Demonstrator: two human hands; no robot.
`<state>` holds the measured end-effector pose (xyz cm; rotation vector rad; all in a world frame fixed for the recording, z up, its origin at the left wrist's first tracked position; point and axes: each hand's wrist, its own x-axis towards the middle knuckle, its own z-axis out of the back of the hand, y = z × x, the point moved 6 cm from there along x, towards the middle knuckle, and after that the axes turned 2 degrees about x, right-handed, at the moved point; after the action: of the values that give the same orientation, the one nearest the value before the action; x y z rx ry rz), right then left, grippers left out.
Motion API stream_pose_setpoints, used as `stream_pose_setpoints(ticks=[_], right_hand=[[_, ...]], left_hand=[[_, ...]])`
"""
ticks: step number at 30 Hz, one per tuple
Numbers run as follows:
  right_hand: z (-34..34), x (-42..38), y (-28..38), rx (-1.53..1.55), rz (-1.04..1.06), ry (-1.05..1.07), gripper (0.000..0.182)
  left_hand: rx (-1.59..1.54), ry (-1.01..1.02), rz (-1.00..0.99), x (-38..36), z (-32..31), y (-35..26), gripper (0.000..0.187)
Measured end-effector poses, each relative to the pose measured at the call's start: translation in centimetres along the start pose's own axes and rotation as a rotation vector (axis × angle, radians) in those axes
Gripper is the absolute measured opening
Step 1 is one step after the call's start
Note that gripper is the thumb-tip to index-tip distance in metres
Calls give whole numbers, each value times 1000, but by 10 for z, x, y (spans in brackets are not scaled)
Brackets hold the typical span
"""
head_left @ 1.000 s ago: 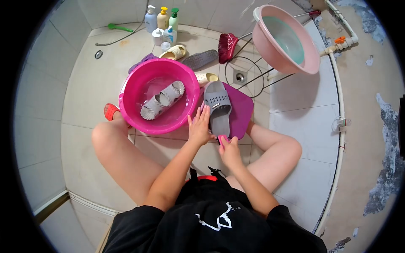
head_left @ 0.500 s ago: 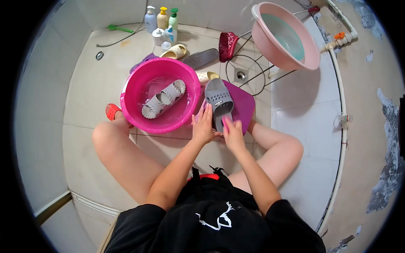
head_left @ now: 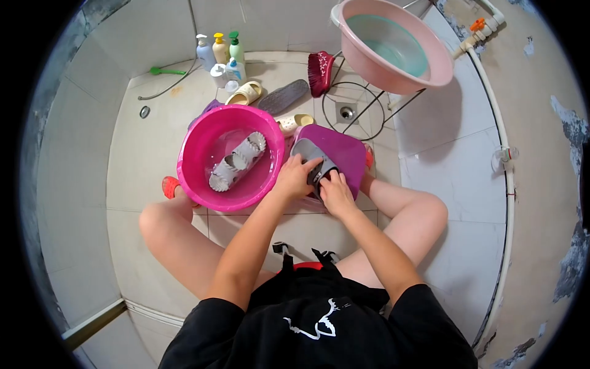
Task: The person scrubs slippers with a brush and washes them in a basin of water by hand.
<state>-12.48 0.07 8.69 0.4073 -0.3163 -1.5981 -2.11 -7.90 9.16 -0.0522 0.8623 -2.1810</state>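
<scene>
A grey slipper [head_left: 309, 149] with small holes rests tilted on a purple stool-like surface [head_left: 350, 144]. My left hand [head_left: 297, 176] is closed on the slipper's left side, its fingers reaching over the upper. At the slipper's opening, my right hand [head_left: 337, 194] has its fingers curled; what they hold, if anything, is hidden. Just left stands a magenta basin [head_left: 187, 166] with water in it. Inside the basin lies a pair of pale grey slippers [head_left: 236, 163] with ruffled edges.
Pump bottles [head_left: 219, 52], cream clogs [head_left: 244, 93] and a dark grey insole-shaped piece [head_left: 283, 97] lie beyond the basin. A red brush head [head_left: 320, 74] stands near the floor drain [head_left: 347, 113]. At upper right, a pink basin [head_left: 445, 71] sits on a wire stand.
The slipper has turned and tipped, and my left hand has moved onto its upper. My right hand has shifted to its opening; the pink thing it held is out of sight. The view has shifted.
</scene>
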Motion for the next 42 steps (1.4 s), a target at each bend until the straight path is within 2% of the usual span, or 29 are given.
stream_pose_setpoints(ticks=[2, 4, 5, 6, 8, 10, 11, 12, 14, 15, 17, 18, 20, 21, 22, 24, 25, 27, 28, 29, 30, 32, 33, 34, 35, 36, 38, 40, 42], right_hand=[[7, 10, -4, -53, 8, 14, 22], [3, 18, -5, -101, 26, 30, 20], [2, 21, -1, -106, 78, -65, 18], [2, 23, 3, -112, 129, -160, 17], [0, 21, 7, -78, 127, -166, 16], [1, 16, 8, 26, 189, -136, 16], [2, 14, 1, -9, 164, -55, 17], [11, 11, -8, -17, 147, -89, 21], [33, 5, -30, -94, 2, -120, 28], [34, 4, -34, -104, 4, -121, 28], [32, -4, -56, -161, -238, -253, 35], [21, -6, -56, -172, -234, -254, 35], [-8, -6, -44, 159, -217, -273, 36], [-14, -8, -26, 205, -103, -232, 38], [-8, -7, -27, 206, -108, -226, 38], [17, 0, -42, -129, -151, -251, 44], [23, 3, -60, -183, -231, -349, 49], [4, 2, -60, -104, -258, -381, 48], [-2, 1, -53, -22, -280, -413, 47], [-13, -2, -35, 48, -120, -361, 48], [-20, -3, -27, 58, -52, -303, 47], [7, 4, -44, -102, -100, -187, 43], [17, 9, -60, -154, -223, -172, 40], [23, 13, -71, -119, -307, -254, 39], [19, 12, -69, -100, -342, -292, 39], [14, 10, -59, -82, -374, -332, 39], [-11, 0, -30, 47, -91, -179, 39], [13, -1, -26, -98, -81, -54, 37], [27, 4, -72, -97, -257, -222, 36]], left_hand=[[86, -76, -23, -8, -2, -7, 81], [-79, -257, 259, -16, -16, 15, 80], [-72, -367, 272, -24, -22, 20, 84], [-66, -367, 272, -31, -15, 12, 84], [-23, -345, 448, -49, 10, -3, 84], [2, -331, 383, -48, 9, -1, 83], [41, -324, 345, -44, 4, 3, 82], [80, -317, 306, -41, 1, 7, 80], [39, -323, 347, -40, 1, 14, 79], [12, -334, 355, -40, 0, 14, 80], [-26, -346, 362, -43, -6, 13, 80], [-28, -377, 382, -46, -10, 11, 81], [-43, -419, 407, -48, -15, 7, 81], [-62, -420, 424, -51, -16, 4, 81], [-76, -412, 441, -56, -18, 3, 80], [34, -430, 397, -60, -15, 0, 80], [138, -481, 302, -58, -9, -4, 81], [238, -529, 158, -53, -13, -8, 83], [237, -536, 157, -47, -24, 0, 83], [118, -527, 97, -42, -38, 10, 84], [0, -514, 37, -39, -46, 15, 85], [-8, -466, 39, -47, -37, 5, 83], [102, -427, 47, -51, -35, -1, 80], [210, -390, 54, -53, -34, -6, 77], [193, -351, 87, -52, -33, -8, 68], [194, -361, 80, -50, -32, -9, 68], [248, -342, 133, -49, -35, -6, 67], [256, -352, 130, -46, -38, -1, 67], [267, -351, 119, -47, -42, 1, 67]])
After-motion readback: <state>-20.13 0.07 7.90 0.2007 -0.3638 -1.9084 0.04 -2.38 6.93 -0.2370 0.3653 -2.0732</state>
